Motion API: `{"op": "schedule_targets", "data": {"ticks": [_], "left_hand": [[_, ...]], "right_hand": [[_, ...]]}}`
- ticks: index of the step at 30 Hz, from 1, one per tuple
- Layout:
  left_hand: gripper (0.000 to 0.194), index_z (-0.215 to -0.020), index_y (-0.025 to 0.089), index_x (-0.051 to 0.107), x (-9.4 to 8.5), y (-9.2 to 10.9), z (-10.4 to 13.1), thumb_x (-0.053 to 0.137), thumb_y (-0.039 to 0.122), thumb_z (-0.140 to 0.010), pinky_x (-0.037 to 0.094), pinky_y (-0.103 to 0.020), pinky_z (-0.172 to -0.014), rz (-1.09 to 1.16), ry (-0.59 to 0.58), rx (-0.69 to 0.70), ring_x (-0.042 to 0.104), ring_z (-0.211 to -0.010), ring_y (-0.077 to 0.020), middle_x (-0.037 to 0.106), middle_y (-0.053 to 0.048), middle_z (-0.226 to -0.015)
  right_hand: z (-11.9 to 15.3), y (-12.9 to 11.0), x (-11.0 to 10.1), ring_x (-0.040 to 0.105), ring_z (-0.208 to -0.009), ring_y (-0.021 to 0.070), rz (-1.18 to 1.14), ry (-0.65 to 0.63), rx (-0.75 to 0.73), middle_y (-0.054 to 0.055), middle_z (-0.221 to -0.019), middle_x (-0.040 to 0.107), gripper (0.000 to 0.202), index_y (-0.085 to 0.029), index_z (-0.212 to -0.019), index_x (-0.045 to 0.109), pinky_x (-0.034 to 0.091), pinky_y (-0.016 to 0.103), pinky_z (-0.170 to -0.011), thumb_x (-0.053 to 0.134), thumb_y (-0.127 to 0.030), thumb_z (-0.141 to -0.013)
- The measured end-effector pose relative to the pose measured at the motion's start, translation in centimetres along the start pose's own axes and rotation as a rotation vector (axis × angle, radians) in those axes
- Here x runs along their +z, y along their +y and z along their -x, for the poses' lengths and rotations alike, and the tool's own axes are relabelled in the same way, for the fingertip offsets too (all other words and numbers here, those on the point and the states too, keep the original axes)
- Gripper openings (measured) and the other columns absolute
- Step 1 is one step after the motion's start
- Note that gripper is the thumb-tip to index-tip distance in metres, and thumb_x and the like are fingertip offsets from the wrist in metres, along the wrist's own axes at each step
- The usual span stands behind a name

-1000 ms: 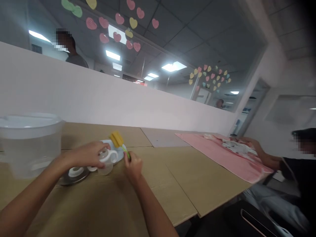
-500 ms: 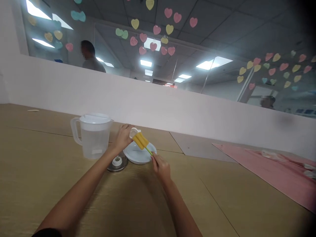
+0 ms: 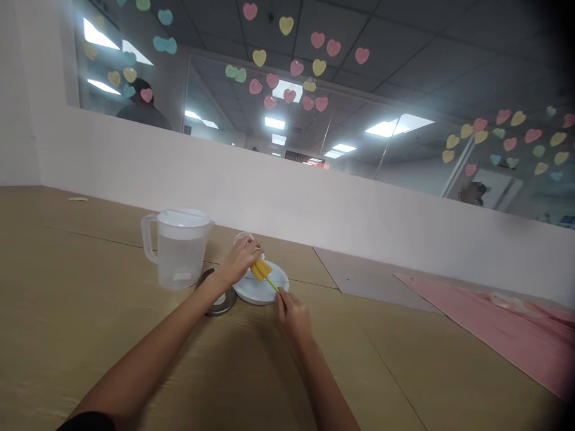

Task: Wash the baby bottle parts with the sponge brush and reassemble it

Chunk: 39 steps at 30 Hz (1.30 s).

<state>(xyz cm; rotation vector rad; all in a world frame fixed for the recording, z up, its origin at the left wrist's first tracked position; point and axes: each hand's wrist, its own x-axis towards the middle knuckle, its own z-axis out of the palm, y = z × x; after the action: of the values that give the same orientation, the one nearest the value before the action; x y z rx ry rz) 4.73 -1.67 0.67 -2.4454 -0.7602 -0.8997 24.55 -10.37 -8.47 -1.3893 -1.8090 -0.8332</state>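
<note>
My left hand [image 3: 241, 261] is wrapped round a clear cup with a white rim [image 3: 243, 237], held tilted above a white plate [image 3: 258, 293]. In my right hand [image 3: 294, 314] is the green handle of a yellow sponge brush [image 3: 260, 270]. The brush head is at the cup's near end, partly covered by my left fingers. Under my left wrist lies a round metal lid [image 3: 224, 305], partly hidden. A translucent pitcher [image 3: 179, 257] with a white lid stands just left of my left hand.
A pink cloth [image 3: 485, 335] lies on the tan table [image 3: 112, 335] at the right, with crumpled clear plastic [image 3: 514, 304] on it. A low white wall [image 3: 278, 197] runs behind, with glass above. Two people show through the glass.
My left hand has turned over the cup and covers more of it. The brush head now sits closer to the cup, partly under the fingers. The whole view has shifted slightly.
</note>
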Motion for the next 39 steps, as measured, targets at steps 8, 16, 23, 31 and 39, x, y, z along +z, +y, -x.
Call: {"op": "schedule_targets", "data": {"ticks": [8, 16, 23, 31, 39], "left_hand": [[0.024, -0.103, 0.014, 0.057, -0.1, 1.1, -0.4, 0.038, 0.009, -0.09, 0.037, -0.037, -0.082, -0.197, -0.073, 0.025, 0.047, -0.097, -0.024, 0.057, -0.01, -0.103], [0.023, -0.108, 0.013, 0.056, -0.4, 2.8, -0.7, 0.039, 0.013, -0.092, 0.036, -0.037, -0.082, -0.215, -0.11, 0.05, 0.048, -0.097, -0.024, 0.057, -0.01, -0.102], [0.023, -0.107, 0.016, 0.056, 0.2, 4.8, -1.0, 0.039, 0.012, -0.092, 0.035, -0.033, -0.08, -0.128, -0.109, 0.148, 0.048, -0.097, -0.021, 0.058, -0.008, -0.101], [0.034, -0.117, 0.021, 0.055, -0.5, 0.3, -0.5, 0.04, 0.009, -0.089, 0.033, -0.038, -0.084, -0.233, 0.008, -0.076, 0.047, -0.101, -0.0229, 0.056, -0.009, -0.111], [0.045, -0.123, 0.021, 0.052, -0.1, -2.4, 0.4, 0.044, 0.002, -0.083, 0.034, -0.039, -0.086, -0.341, 0.049, -0.129, 0.048, -0.103, -0.0246, 0.056, -0.01, -0.114]], "right_hand": [[0.1, -1.4, 0.0, 0.065, -0.066, 0.0143, -0.072, -0.183, 0.118, 0.009, -0.08, 0.07, 0.04, -0.012, -0.105, 0.064, 0.039, 0.019, -0.056, 0.029, -0.028, -0.097], [-0.5, -2.4, -0.7, 0.064, -0.066, 0.0153, -0.152, -0.237, 0.227, 0.009, -0.08, 0.07, 0.042, -0.013, -0.099, 0.065, 0.039, 0.02, -0.058, 0.028, -0.033, -0.097], [-0.9, -2.2, -1.0, 0.066, -0.067, 0.0178, -0.214, -0.19, 0.288, 0.012, -0.08, 0.071, 0.052, -0.011, -0.098, 0.066, 0.041, 0.022, -0.058, 0.023, -0.04, -0.097], [-1.0, -1.8, -0.2, 0.065, -0.07, 0.0153, -0.138, -0.16, 0.184, 0.009, -0.086, 0.071, 0.045, -0.015, -0.104, 0.065, 0.039, 0.02, -0.057, 0.028, -0.038, -0.097], [-1.1, 1.1, -1.4, 0.062, -0.069, 0.0165, 0.115, -0.359, 0.609, 0.01, -0.086, 0.069, 0.033, -0.015, -0.102, 0.063, 0.03, 0.023, -0.054, 0.034, -0.03, -0.095]]}}
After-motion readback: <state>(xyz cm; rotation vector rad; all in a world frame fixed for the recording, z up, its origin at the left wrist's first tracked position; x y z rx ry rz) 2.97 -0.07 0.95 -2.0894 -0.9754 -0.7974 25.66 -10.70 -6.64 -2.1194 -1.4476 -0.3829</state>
